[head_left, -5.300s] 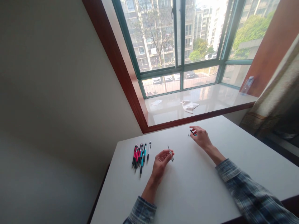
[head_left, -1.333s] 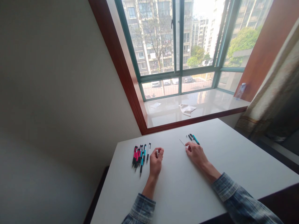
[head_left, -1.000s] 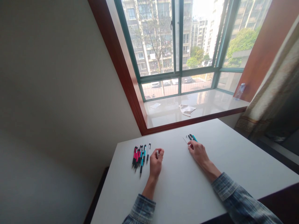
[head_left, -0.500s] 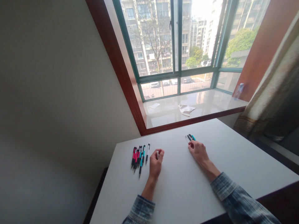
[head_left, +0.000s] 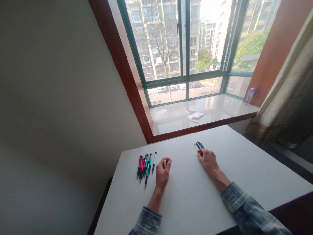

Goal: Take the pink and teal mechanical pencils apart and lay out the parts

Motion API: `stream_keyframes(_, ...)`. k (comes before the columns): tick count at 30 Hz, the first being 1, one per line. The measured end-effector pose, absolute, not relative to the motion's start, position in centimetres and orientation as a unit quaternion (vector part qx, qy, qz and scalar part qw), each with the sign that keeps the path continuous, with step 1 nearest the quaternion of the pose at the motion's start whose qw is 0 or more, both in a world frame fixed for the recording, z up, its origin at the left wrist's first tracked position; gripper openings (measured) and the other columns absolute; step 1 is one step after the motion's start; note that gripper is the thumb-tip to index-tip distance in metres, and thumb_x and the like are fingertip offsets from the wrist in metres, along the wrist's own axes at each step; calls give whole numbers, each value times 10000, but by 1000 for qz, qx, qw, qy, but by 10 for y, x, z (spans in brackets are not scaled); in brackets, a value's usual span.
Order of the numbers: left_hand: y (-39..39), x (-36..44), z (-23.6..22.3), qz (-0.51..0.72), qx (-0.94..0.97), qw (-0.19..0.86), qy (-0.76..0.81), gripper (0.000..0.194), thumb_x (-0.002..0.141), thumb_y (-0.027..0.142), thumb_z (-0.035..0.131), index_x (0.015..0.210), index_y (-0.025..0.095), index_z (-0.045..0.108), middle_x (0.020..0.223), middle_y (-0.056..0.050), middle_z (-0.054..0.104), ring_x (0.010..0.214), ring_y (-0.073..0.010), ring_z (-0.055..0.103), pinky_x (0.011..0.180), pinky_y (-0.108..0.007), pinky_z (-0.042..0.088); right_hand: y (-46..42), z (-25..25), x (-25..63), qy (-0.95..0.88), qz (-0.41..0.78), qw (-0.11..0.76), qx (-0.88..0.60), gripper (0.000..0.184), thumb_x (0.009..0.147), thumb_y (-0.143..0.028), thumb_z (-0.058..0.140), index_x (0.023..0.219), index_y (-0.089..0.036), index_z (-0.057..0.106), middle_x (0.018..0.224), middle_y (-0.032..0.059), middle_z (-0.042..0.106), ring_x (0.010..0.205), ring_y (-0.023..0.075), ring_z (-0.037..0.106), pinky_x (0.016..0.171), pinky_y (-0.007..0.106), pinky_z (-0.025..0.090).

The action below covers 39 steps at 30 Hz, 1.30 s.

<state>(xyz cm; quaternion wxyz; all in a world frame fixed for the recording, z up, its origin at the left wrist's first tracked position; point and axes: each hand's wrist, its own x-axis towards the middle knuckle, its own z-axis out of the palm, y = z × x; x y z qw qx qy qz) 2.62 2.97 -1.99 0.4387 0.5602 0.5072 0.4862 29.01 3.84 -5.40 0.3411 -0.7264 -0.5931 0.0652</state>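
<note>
My left hand (head_left: 162, 174) is closed around a small whitish cylinder (head_left: 165, 163), only one end of which shows between thumb and fingers. To its left on the white table (head_left: 188, 202) lies a group of pens (head_left: 143, 166), with pink, teal and clear barrels and dark grips. One clear pen (head_left: 154, 163) is nearest that hand. Farther right, my right hand (head_left: 207, 159) rests low over the tabletop, fingertips pinched together. A few slim pens or pen parts (head_left: 199, 144), clear, black and teal, stick out beyond its fingers; their near ends are hidden.
Behind the table is a window sill (head_left: 173, 124) with a crumpled cloth (head_left: 195, 115), a white slip of paper (head_left: 161, 111) and a clear bottle (head_left: 249, 96). A wall (head_left: 61, 114) stands at the left; a curtain (head_left: 276, 94) hangs at the right.
Both hands stay almost in place, the left one still closed on the whitish cylinder. The view has shifted very slightly; the pens lie as before.
</note>
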Motion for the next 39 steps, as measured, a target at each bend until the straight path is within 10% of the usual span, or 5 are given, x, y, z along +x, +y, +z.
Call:
stream_keyframes(19, 20, 31, -6, 464, 616, 374, 515, 364, 875, 537, 645, 860, 176, 687, 653, 31, 509, 559, -109, 397, 531, -210, 327, 29, -44, 297, -567, 96, 413, -706, 158, 903, -288, 585, 926, -217, 724, 806, 44, 746, 677, 194, 671, 708, 305, 483)
stream_keyframes(30, 8, 39, 0, 377, 761, 303, 432, 179, 922, 344, 613, 867, 207, 715, 820, -36, 706, 624, -144, 579, 628, -236, 447, 6, -30, 238, -600, 422, 520, -437, 317, 857, -484, 739, 1000, -205, 788, 979, 72, 799, 903, 241, 748, 858, 361, 593)
stream_keyframes(39, 5, 40, 2, 349, 783, 304, 415, 236, 934, 405, 626, 899, 210, 756, 766, -43, 717, 572, -138, 547, 591, -238, 413, -1, -26, 229, -614, 438, 499, -426, 269, 853, -459, 752, 930, -206, 801, 890, 54, 801, 821, 224, 749, 781, 318, 585)
